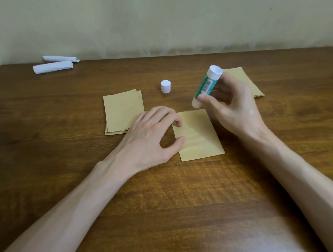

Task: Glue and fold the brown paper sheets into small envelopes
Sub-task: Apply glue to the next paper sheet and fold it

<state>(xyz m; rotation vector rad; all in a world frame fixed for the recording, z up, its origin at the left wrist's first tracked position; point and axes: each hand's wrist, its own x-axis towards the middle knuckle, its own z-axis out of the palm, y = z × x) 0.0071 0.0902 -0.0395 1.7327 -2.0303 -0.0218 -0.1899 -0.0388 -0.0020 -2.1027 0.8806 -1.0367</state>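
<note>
The left hand (154,131) presses its fingertips on the left edge of one sheet (198,135). The right hand (232,103) grips the glue (206,86), tip down, just above the sheet's far edge. The sheet's long side runs away from the person.

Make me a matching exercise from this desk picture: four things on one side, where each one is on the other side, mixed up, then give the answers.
Things
1. glue stick
2. white cap
3. single brown sheet
4. white paper rolls

Places
a. far left corner of the table
b. gripped in the right hand
c. fingertips of the left hand resting on it
d. standing alone mid-table, touching nothing

Pairs: 1-b, 2-d, 3-c, 4-a
</note>
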